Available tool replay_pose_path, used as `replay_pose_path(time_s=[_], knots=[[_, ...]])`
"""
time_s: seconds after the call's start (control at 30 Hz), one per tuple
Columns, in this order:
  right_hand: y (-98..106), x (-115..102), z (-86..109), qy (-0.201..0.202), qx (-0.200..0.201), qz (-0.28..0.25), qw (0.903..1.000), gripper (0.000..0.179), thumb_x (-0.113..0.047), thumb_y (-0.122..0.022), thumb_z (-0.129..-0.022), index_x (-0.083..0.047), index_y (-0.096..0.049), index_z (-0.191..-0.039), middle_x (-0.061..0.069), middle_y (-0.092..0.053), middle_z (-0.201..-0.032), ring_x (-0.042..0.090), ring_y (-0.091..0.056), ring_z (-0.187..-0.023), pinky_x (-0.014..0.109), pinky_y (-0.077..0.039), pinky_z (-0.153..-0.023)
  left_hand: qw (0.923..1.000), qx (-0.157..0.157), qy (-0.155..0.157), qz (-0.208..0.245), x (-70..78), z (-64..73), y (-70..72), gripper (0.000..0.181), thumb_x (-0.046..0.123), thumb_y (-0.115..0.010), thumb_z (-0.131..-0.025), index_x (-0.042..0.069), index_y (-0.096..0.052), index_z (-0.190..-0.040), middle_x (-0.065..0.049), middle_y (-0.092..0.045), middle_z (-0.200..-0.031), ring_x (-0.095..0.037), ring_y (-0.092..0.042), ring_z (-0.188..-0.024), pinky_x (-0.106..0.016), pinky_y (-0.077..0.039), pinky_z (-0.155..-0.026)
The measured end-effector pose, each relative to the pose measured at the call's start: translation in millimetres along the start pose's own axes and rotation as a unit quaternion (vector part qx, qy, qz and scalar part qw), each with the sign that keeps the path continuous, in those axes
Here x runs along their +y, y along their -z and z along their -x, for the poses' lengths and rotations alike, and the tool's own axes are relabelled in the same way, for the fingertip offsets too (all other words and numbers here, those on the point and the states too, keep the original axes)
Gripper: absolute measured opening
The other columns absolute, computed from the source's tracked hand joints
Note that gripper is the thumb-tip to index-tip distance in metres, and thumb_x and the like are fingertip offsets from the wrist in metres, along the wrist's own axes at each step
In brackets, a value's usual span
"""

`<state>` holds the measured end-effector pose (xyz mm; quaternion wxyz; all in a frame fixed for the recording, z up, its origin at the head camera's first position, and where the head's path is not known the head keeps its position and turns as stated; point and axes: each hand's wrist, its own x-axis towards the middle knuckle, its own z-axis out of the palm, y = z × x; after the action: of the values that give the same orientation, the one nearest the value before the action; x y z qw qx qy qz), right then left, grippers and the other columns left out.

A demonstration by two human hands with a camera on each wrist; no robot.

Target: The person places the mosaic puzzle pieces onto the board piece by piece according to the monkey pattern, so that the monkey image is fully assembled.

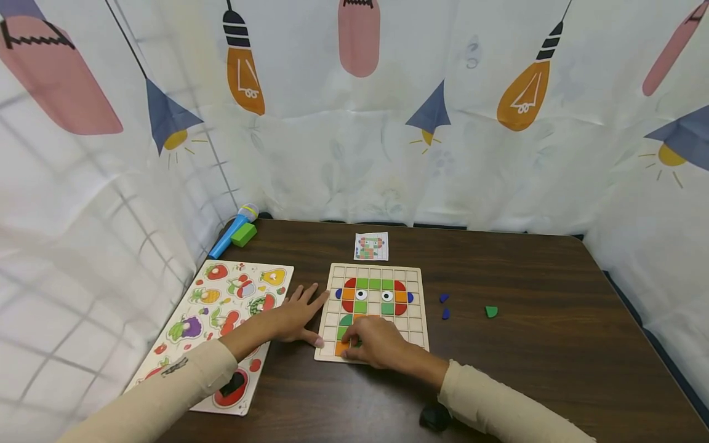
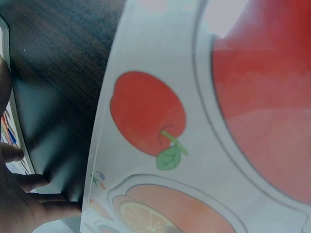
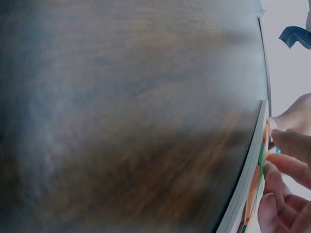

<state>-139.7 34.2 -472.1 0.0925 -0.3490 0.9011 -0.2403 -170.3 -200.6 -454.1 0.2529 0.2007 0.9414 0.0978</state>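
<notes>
A wooden grid board (image 1: 414, 323) lies flat in the middle of the table, with coloured tiles forming a figure with two round eyes. My left hand (image 1: 293, 317) has its fingers spread, with fingertips and thumb at the board's left edge. In the left wrist view, part of this hand (image 2: 22, 199) shows at the left. My right hand (image 1: 379, 341) is bent over the board's lower part, thumb and fingers close above an orange tile (image 1: 341, 348) and green ones. From the right wrist view, these fingers (image 3: 284, 167) touch the tiles; whether they pinch one is hidden.
Left of the grid board lies a fruit picture board (image 1: 185, 301), under my left forearm. A small pattern card (image 1: 371, 246) is behind the grid. Blue pieces (image 1: 445, 314) and a green piece (image 1: 491, 312) lie right. A toy microphone (image 1: 229, 237) and green block (image 1: 244, 234) are back left.
</notes>
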Motion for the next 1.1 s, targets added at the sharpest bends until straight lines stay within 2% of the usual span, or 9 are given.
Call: replay_pose_path(time_s=[0.3,0.6,0.8,0.93,1.1], knots=[[19,20,6.1,0.018,-0.018,-0.036,0.999,0.022,-0.032,-0.074,-0.092,-0.016,-0.077,-0.107,-0.012,-0.069,-0.089,0.003,-0.057,-0.077,0.02,-0.049,-0.072,1.0,0.0,0.009,-0.003,-0.2,-2.1,-2.5,0.105,0.058,-0.074,-0.083,0.014,-0.02,-0.161,-0.025,-0.011,-0.166,-0.055,-0.01,-0.15,-0.07,-0.024,-0.114],[48,58,28.0,0.003,0.02,-0.044,0.9988,0.02,-0.029,-0.071,-0.095,-0.016,-0.076,-0.109,-0.01,-0.069,-0.091,0.004,-0.054,-0.073,0.022,-0.046,-0.063,1.0,0.006,0.005,0.003,-1.2,-1.6,-3.4,0.105,0.057,-0.075,-0.083,0.013,-0.02,-0.161,-0.025,-0.01,-0.166,-0.056,-0.011,-0.149,-0.07,-0.023,-0.114],[68,99,50.4,-0.002,0.013,-0.061,0.998,0.02,-0.028,-0.071,-0.095,-0.014,-0.075,-0.11,-0.008,-0.069,-0.095,0.003,-0.05,-0.066,0.021,-0.045,-0.059,1.0,0.007,0.003,0.005,-0.5,-0.1,-2.2,0.105,0.056,-0.075,-0.083,0.013,-0.02,-0.161,-0.025,-0.01,-0.166,-0.056,-0.011,-0.149,-0.07,-0.024,-0.114],[84,130,73.1,-0.029,0.015,-0.063,0.9974,0.023,-0.027,-0.073,-0.093,-0.014,-0.075,-0.112,-0.008,-0.066,-0.093,0.005,-0.05,-0.064,0.021,-0.044,-0.057,1.0,0.007,0.006,0.004,-0.1,0.3,-1.8,0.105,0.056,-0.076,-0.082,0.013,-0.021,-0.161,-0.025,-0.011,-0.166,-0.056,-0.011,-0.149,-0.07,-0.024,-0.113],[106,170,106.5,-0.066,0.028,-0.058,0.9957,0.026,-0.026,-0.072,-0.094,-0.013,-0.072,-0.116,-0.003,-0.068,-0.101,0.003,-0.054,-0.061,0.023,-0.049,-0.057,0.9999,0.01,0.008,0.002,0.1,1.0,-1.4,0.106,0.056,-0.076,-0.082,0.013,-0.021,-0.161,-0.025,-0.012,-0.166,-0.056,-0.012,-0.149,-0.07,-0.025,-0.113]])
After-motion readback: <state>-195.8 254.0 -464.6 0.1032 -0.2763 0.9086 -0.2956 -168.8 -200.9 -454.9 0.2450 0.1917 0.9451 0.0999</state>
